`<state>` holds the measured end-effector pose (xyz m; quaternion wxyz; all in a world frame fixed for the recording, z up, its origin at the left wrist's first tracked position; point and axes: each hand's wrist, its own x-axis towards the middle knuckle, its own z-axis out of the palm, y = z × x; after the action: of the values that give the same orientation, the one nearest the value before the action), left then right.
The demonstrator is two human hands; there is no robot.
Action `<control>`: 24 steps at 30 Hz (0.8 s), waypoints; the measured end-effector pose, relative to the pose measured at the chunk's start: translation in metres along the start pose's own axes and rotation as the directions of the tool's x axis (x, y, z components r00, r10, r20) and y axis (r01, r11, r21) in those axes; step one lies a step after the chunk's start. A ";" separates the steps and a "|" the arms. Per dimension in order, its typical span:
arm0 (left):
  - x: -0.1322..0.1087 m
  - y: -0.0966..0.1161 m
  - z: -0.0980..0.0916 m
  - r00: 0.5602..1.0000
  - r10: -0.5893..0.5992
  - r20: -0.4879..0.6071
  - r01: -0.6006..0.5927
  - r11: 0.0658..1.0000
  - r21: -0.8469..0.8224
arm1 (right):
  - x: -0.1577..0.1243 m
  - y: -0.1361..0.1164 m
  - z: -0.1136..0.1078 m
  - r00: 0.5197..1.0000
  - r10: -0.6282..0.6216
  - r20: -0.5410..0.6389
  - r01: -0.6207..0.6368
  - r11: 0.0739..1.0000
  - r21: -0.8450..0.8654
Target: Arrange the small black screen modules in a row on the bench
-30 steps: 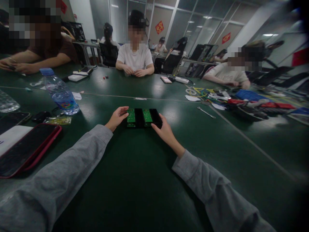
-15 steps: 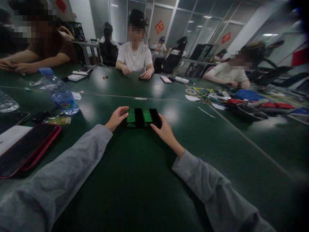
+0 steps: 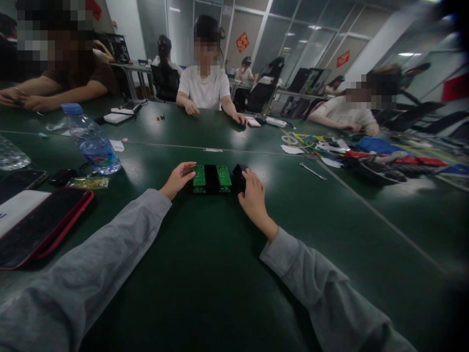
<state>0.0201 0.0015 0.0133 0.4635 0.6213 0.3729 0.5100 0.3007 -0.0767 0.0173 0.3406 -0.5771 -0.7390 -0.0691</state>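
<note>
Middle black block [image 3: 211, 180] sits on green table [image 3: 205, 254], left circuit board [image 3: 199, 177] along its left side, right circuit board [image 3: 223, 178] along its right. Right black block [image 3: 239, 179] is right of it, past the right circuit board; right hand [image 3: 253, 195] has thumb and bent fingers around that block, partly closed. Left hand [image 3: 179, 180] is left of the middle black block, fingers loosely curled, part open, at the left circuit board's outer edge; can't tell if they grip it. Wrench [image 3: 312, 171] lies well to the middle black block's right.
</note>
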 end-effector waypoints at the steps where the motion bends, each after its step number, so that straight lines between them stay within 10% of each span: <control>1: 0.000 0.000 0.000 1.000 0.000 0.001 0.000 1.000 -0.002 | -0.001 -0.001 0.001 1.000 -0.008 0.009 0.008 1.000 -0.020; 16: 0.000 0.001 0.001 1.000 -0.009 -0.014 0.008 1.000 -0.023 | 0.002 0.007 0.005 0.974 0.220 -0.061 -0.207 0.963 0.174; 24: -0.001 0.002 0.001 1.000 -0.014 -0.015 0.014 0.999 -0.035 | -0.001 -0.009 -0.009 0.998 -0.048 0.032 0.052 0.989 -0.142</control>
<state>0.0209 0.0002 0.0147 0.4748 0.6068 0.3718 0.5177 0.2966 -0.0844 0.0260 0.2859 -0.5823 -0.7512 -0.1218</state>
